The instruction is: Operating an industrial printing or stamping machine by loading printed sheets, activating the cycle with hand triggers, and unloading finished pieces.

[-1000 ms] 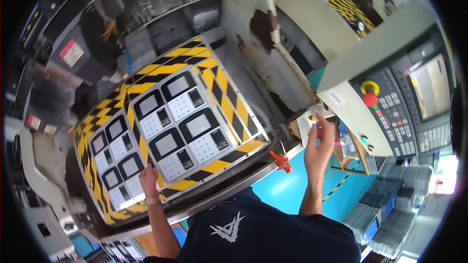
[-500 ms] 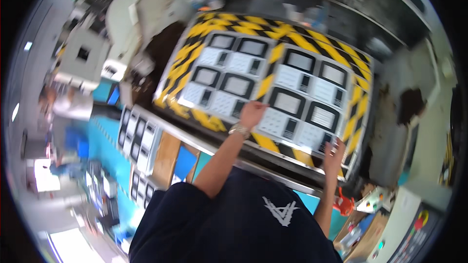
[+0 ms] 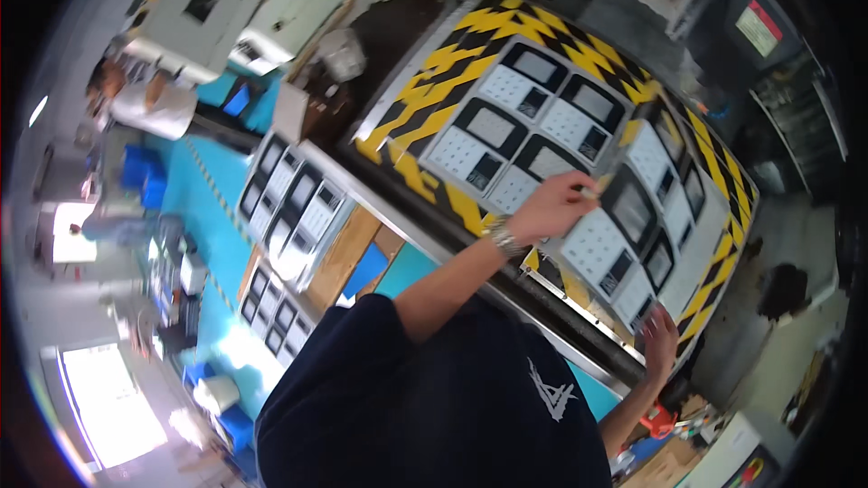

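Observation:
A printed sheet (image 3: pixel 592 248) with black-framed windows and pale dotted panels is raised and bowed above a platform edged in yellow and black striped tape (image 3: pixel 434 99). My left hand (image 3: pixel 551 208), with a metal watch at the wrist, pinches its left edge. At the near right corner, my right hand (image 3: pixel 660 342) has its fingers closed on the sheet. A second printed sheet (image 3: pixel 470 131) of the same pattern lies flat on the platform to the left, its near right part hidden behind my left hand.
Stacks of similar printed sheets (image 3: pixel 289 203) stand at the left beside a wooden box (image 3: pixel 348 258). A metal rail (image 3: pixel 398 226) runs along the platform's near edge. A person in a white top (image 3: pixel 158 108) is far left. A red object (image 3: pixel 658 419) sits lower right.
The right-hand sheet, flat before, has been lifted and curved upward. My left hand has taken its edge, and my right hand its near corner. The view has turned and shifted.

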A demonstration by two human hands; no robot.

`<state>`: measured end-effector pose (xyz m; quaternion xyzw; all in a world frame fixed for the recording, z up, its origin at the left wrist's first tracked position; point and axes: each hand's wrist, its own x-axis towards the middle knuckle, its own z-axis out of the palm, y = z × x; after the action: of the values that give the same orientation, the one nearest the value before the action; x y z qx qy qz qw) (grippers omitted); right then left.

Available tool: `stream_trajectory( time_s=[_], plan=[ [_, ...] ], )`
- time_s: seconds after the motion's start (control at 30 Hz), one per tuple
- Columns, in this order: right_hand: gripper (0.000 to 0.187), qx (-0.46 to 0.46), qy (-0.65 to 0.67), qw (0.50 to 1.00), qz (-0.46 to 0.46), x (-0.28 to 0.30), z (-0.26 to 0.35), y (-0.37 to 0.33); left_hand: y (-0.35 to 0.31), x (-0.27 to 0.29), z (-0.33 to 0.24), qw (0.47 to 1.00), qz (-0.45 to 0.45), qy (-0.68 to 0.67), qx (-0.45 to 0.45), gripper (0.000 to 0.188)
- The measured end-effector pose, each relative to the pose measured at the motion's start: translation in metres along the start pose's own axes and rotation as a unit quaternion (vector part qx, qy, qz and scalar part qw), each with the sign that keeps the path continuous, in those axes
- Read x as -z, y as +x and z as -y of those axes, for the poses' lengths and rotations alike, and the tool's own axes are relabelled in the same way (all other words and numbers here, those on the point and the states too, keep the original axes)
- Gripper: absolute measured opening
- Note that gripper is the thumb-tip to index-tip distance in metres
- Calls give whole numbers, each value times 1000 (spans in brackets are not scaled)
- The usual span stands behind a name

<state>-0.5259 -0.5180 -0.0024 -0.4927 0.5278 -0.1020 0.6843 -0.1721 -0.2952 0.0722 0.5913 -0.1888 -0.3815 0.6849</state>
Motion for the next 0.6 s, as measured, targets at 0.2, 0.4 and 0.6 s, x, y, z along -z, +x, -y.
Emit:
stream_trajectory(
  time_s=[0.2, 0.4, 0.6],
  plan=[
    [25, 78, 38, 996, -11, -133, 14, -14, -12, 138, -30, 988, -19, 148, -35, 26],
    [25, 144, -83, 984, -56, -262, 11, 20, 12, 258, 6, 950, -147, 276, -21, 30],
    [28, 170, -183, 957, -150, -311, -10, 31, 23, 294, 43, 916, -213, 340, -19, 25]
  ],
)
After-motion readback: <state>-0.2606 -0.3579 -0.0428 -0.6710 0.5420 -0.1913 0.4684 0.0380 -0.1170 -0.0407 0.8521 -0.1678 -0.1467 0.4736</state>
